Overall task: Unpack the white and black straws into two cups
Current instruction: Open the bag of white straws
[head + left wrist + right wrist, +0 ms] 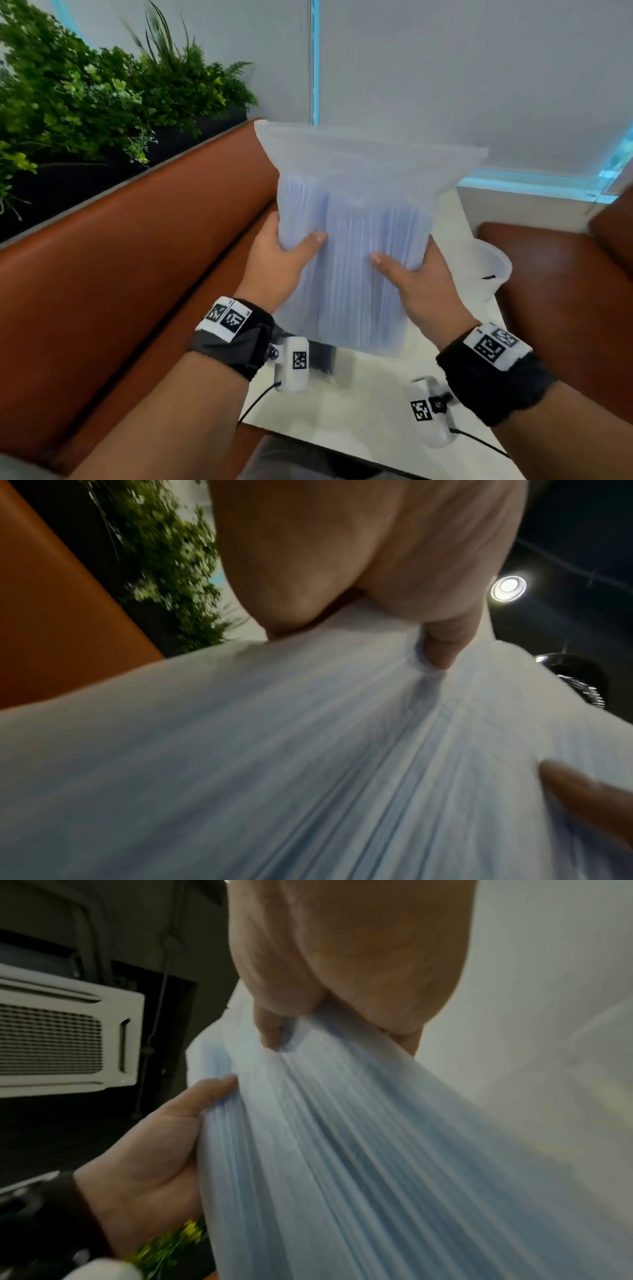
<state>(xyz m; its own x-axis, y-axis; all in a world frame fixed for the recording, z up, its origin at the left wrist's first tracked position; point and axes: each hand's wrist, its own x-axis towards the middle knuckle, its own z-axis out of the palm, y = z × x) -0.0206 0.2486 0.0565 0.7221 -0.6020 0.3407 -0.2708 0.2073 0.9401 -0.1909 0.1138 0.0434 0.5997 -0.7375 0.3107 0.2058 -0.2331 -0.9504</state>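
A translucent plastic bag of white straws (pixel 356 240) is held upright above the white table (pixel 359 404). My left hand (pixel 277 253) grips its left side, thumb on the front. My right hand (pixel 414 274) grips its right side, thumb pressed on the front as well. The left wrist view shows the bag of straws (pixel 308 750) filling the frame under my left hand (pixel 394 588). The right wrist view shows the bag (pixel 377 1150) with my right hand (pixel 342 974) at its top and my left hand (pixel 154 1150) on its edge. A clear plastic cup (pixel 493 267) stands on the table to the right, partly hidden behind the bag. Something dark (pixel 322 356) lies on the table under the bag, blurred.
Brown leather benches (pixel 137 274) flank the table on the left and on the right (pixel 565 291). Green plants (pixel 85 96) stand behind the left bench. A grey wall and window ledge (pixel 513 202) lie beyond the table.
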